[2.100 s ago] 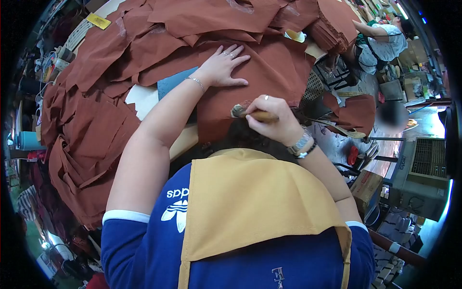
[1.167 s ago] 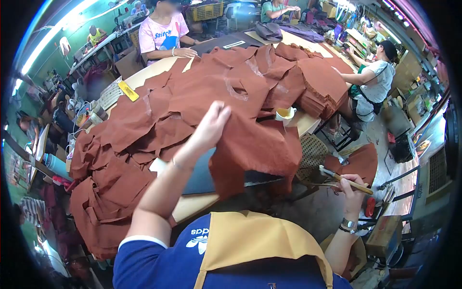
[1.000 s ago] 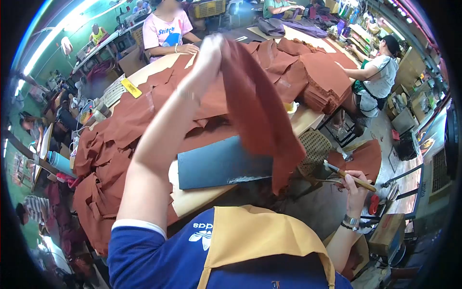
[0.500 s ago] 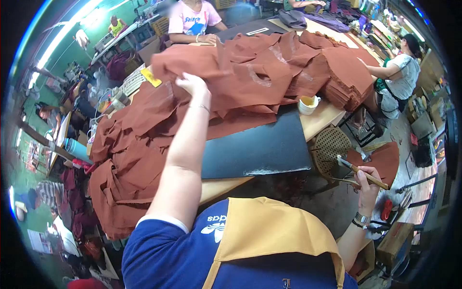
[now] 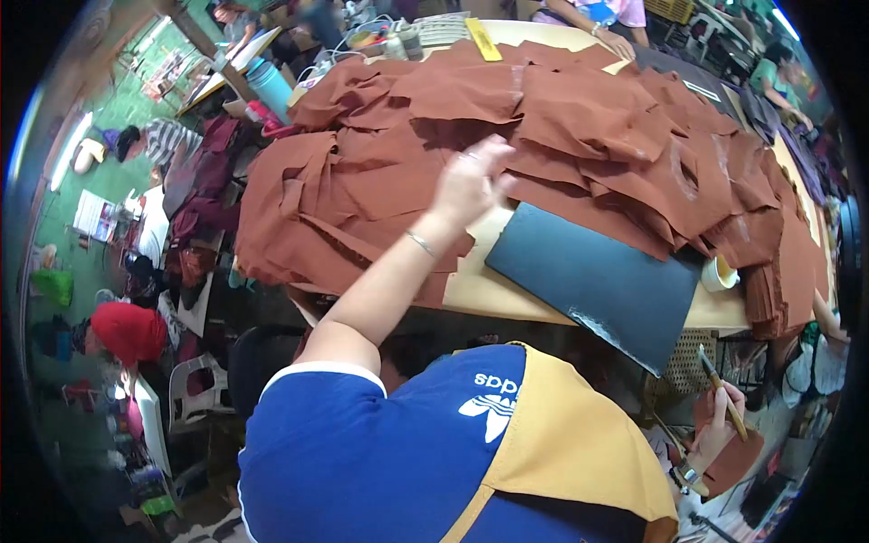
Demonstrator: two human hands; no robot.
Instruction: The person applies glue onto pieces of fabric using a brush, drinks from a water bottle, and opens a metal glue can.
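Blue shirt (image 5: 362, 434) and yellow apron (image 5: 579, 434) fill bottom center. Right hand (image 5: 720, 418), lower right of frame, is closed around a brush (image 5: 711, 367) — handle pinched between thumb and fingers, bristle end pointing up toward the tabletop (image 5: 507, 294). Woven seat (image 5: 681, 366) just left of the brush, below the tabletop edge.

Dark board (image 5: 593, 276), right of center, lies slanted, lower corner past the near edge; whitish smear along its near side. Left hand (image 5: 472, 185), mid-frame, above and left of the board, fingers partly spread, thumb apart, a bit blurred. Brown cloth pieces (image 5: 597, 113) heaped behind it and to both sides; hand overlaps the heap in view — contact, can't tell. Cup (image 5: 720, 273) with yellow inside at the board's right end, near the heap.

Farther: yellow strip (image 5: 483, 40) top center past the cloth, blue bottle (image 5: 269, 86) upper left, co-worker's hand (image 5: 615, 42) resting at the far edge, upper right.
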